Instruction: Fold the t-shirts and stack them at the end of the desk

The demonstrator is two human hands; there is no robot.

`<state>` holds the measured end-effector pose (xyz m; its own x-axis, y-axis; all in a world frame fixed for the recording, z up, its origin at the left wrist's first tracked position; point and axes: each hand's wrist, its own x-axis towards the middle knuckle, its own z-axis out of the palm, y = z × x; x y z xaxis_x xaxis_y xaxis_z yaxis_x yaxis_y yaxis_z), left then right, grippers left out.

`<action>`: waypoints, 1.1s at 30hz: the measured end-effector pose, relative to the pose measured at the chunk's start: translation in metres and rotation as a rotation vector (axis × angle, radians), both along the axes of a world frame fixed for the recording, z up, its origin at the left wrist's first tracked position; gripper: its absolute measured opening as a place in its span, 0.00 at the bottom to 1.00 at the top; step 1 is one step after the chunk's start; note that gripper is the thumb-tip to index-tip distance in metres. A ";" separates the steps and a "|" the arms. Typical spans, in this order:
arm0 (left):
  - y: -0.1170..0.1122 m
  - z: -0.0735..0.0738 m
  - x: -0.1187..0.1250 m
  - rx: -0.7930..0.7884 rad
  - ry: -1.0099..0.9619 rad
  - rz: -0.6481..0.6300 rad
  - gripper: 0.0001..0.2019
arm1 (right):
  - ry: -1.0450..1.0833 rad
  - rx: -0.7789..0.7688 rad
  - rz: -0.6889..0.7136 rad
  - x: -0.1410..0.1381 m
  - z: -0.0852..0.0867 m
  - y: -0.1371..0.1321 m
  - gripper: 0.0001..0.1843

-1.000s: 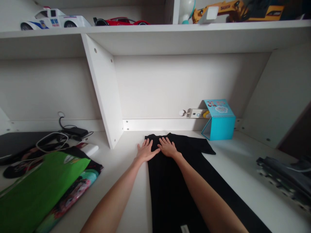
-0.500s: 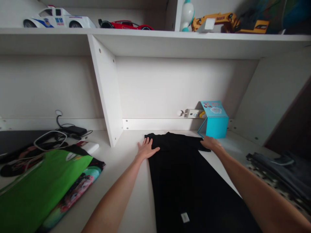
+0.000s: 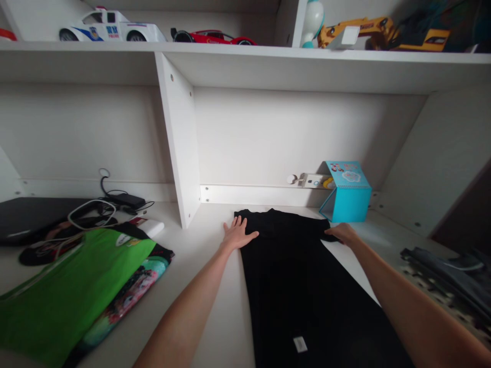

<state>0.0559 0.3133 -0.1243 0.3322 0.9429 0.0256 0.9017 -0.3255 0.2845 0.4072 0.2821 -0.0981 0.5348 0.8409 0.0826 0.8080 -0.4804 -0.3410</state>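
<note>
A black T-shirt lies spread flat on the white desk, its collar end toward the back and a small white label near the bottom of the view. My left hand rests flat with fingers spread over the shirt's left sleeve and the desk beside it. At the opposite side, my right hand has its fingers closed on the end of the right sleeve. The lower end of the shirt runs out of view.
Left of the shirt lies a green garment on a colourful printed one, near cables and a black laptop. A blue desk calendar stands behind my right hand. Folded dark clothes lie at right. Toy vehicles line the shelf above.
The view has turned slightly left. My right hand has slid a little nearer along the sleeve's end, while my left hand keeps its place on the shirt.
</note>
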 end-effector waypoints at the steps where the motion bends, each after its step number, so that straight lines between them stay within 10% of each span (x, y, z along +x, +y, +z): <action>1: -0.001 0.001 0.000 -0.004 -0.003 -0.001 0.45 | 0.027 -0.030 0.022 -0.002 0.003 0.002 0.15; 10: -0.004 0.005 0.000 -0.008 0.012 -0.018 0.40 | -0.040 0.018 0.280 -0.090 0.052 0.029 0.14; 19: 0.003 -0.002 0.000 0.038 0.014 -0.007 0.35 | -0.101 0.045 0.518 -0.216 0.018 0.001 0.16; 27: 0.002 0.001 0.000 0.032 -0.012 -0.006 0.33 | -0.086 0.014 0.781 -0.131 0.069 -0.093 0.13; 33: -0.002 0.010 0.004 0.002 -0.015 0.005 0.29 | -0.050 0.009 0.748 -0.057 0.029 -0.209 0.19</action>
